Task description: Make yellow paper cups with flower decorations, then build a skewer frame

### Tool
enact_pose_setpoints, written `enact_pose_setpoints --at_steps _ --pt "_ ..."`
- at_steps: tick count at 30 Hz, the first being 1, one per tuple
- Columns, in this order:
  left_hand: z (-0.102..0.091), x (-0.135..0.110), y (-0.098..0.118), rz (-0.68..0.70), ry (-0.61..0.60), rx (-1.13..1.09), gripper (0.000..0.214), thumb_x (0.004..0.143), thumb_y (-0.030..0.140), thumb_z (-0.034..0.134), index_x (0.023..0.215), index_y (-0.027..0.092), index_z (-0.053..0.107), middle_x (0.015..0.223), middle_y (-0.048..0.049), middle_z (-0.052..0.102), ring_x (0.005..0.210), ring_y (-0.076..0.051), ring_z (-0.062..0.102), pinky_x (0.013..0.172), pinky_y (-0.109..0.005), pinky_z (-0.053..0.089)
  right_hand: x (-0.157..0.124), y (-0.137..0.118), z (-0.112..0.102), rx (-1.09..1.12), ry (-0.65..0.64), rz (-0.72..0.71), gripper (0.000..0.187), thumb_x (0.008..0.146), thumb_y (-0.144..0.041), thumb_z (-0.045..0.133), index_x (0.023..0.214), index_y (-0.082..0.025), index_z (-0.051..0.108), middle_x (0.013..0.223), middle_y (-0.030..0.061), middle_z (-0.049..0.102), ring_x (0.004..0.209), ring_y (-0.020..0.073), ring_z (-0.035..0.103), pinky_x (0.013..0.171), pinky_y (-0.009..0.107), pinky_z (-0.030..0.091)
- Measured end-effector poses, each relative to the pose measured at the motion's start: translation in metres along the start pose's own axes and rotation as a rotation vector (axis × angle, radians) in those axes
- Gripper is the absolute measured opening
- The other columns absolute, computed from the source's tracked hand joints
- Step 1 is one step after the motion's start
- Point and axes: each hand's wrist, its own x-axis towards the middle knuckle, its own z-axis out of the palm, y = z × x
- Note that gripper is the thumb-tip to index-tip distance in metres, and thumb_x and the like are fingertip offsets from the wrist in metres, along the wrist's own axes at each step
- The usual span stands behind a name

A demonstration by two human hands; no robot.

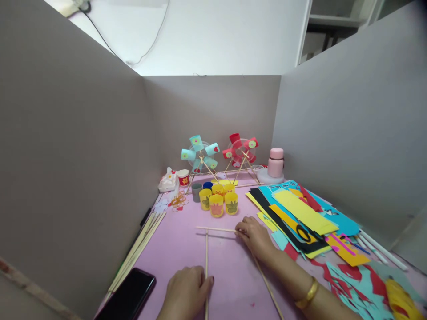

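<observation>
Three slender wooden sticks laid out as an open frame on the pink surface (230,273), seen from the head. The cross stick (218,229) lies sideways; near its left end it meets the top of the upright stick (207,249), which runs down toward the viewer, while the slanting stick (267,284) leads away from beneath the right hand (257,238). The right fingers are drawn together and clamped on the cross stick's right end, apparently where the slanting stick joins it; the hand hides that corner. The left hand (183,291) rests low on the surface, its fingers curled and its thumb across the upright stick; whether they grip the stick or merely steady it cannot be told. The step in hand appears to be the setting of the sticks at their corners. No band or tie is visible at the left corner, so the next move seems to call for holding the angles true while a joint is secured. Rubber bands (180,201) lie farther back on the left, near the yellow cylinders (216,208). Behind these, the light-blue wheel (201,156) and the red wheel (239,150) stand on crossed-stick supports.
</observation>
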Motion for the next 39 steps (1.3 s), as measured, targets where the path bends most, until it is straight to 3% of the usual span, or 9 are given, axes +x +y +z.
enact_pose_setpoints --at_steps 6,10,13,16,19,23,27,34,39 --pt "0.003 0.003 -0.001 -0.02 -0.011 -0.042 0.033 0.082 0.039 0.04 0.069 0.022 0.065 0.075 -0.0077 0.072 0.074 -0.026 0.065 0.058 -0.03 0.035 0.004 0.01 0.019 0.072 -0.004 -0.024 0.011 0.078 -0.017 0.061 0.085 -0.022 0.069 0.086 0.0052 0.064 0.087 0.0199 0.054 0.076 0.029 0.038" --pt "0.003 0.006 -0.002 -0.022 -0.028 -0.049 0.04 0.083 0.045 0.036 0.068 0.022 0.064 0.075 -0.0089 0.072 0.073 -0.027 0.065 0.058 -0.031 0.036 0.004 0.021 0.006 0.095 0.054 0.018 0.019 0.083 -0.019 0.053 0.097 -0.021 0.066 0.093 0.0057 0.064 0.092 0.02 0.053 0.081 0.03 0.038" --pt "0.003 0.01 -0.005 -0.026 -0.025 -0.061 0.043 0.085 0.045 0.031 0.066 0.022 0.062 0.076 -0.0098 0.072 0.075 -0.029 0.065 0.061 -0.033 0.038 0.0 0.034 -0.008 0.079 0.078 0.083 0.023 0.087 -0.018 0.044 0.093 -0.018 0.066 0.09 0.0071 0.065 0.089 0.02 0.055 0.079 0.03 0.04" --pt "0.005 0.02 -0.014 -0.059 0.087 -0.136 0.039 0.086 0.041 0.028 0.07 0.023 0.059 0.072 -0.0082 0.07 0.075 -0.028 0.065 0.063 -0.034 0.04 -0.011 0.044 -0.015 0.066 0.039 0.114 0.021 0.084 -0.016 0.045 0.088 -0.017 0.066 0.086 0.0067 0.066 0.084 0.0194 0.058 0.075 0.028 0.041" --pt "0.009 0.035 -0.027 -0.11 0.309 -0.401 0.031 0.084 0.041 0.031 0.081 0.023 0.055 0.073 -0.006 0.067 0.071 -0.024 0.064 0.065 -0.032 0.044 -0.021 0.049 -0.014 0.057 0.001 0.127 0.019 0.081 -0.016 0.048 0.089 -0.017 0.065 0.087 0.0078 0.065 0.086 0.0198 0.058 0.076 0.028 0.04" --pt "0.009 0.063 -0.034 -0.139 0.512 -0.578 0.044 0.081 0.043 0.032 0.11 0.014 0.048 0.113 -0.0149 0.057 0.09 -0.023 0.06 0.082 -0.035 0.047 -0.024 0.048 -0.013 0.053 -0.039 0.117 0.019 0.075 -0.012 0.053 0.088 -0.018 0.066 0.09 0.0077 0.063 0.087 0.0195 0.059 0.073 0.027 0.04" --pt "0.006 0.085 -0.028 -0.085 0.518 -0.57 0.053 0.083 0.041 0.032 0.125 0.011 0.042 0.129 -0.0154 0.049 0.108 -0.024 0.055 0.095 -0.038 0.042 -0.012 0.043 -0.015 0.044 -0.055 0.091 0.019 0.076 -0.011 0.054 0.081 -0.021 0.07 0.083 0.0059 0.064 0.084 0.0196 0.059 0.069 0.026 0.038" --pt "0.014 0.085 -0.031 -0.057 0.48 -0.542 0.038 0.083 0.035 0.034 0.1 0.016 0.062 0.105 -0.0091 0.068 0.101 -0.022 0.061 0.091 -0.035 0.047 -0.001 0.044 0.002 0.072 0.004 0.091 0.02 0.081 -0.015 0.053 0.084 -0.023 0.07 0.085 0.0051 0.063 0.084 0.0189 0.058 0.069 0.026 0.038" --pt "0.019 0.089 -0.041 -0.06 0.529 -0.477 0.043 0.082 0.032 0.032 0.112 0.012 0.057 0.119 -0.0114 0.06 0.113 -0.02 0.054 0.098 -0.033 0.042 -0.006 0.049 0.014 0.134 0.049 0.089 0.023 0.084 -0.017 0.049 0.087 -0.023 0.071 0.085 0.0048 0.062 0.083 0.0184 0.058 0.07 0.027 0.04"
